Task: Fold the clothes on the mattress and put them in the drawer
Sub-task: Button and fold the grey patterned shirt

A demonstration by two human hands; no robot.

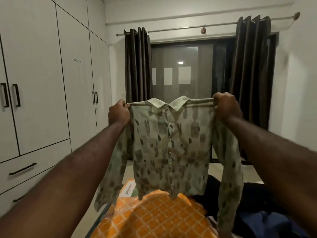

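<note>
The drawer [22, 169] sits closed, low on the left. The left hand [119, 111] grips one shoulder of the green printed shirt [171, 148], which hangs spread above the orange checked cloth [154, 215]; the right hand [224, 107] grips the other. Folding is just starting, and the shirt probably needs laying flat next

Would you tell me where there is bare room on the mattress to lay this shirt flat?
The orange checked cloth under the shirt looks bare, between its left edge and the black clothes, with a packet beyond. The right side is crowded with those and a blue garment.
</note>
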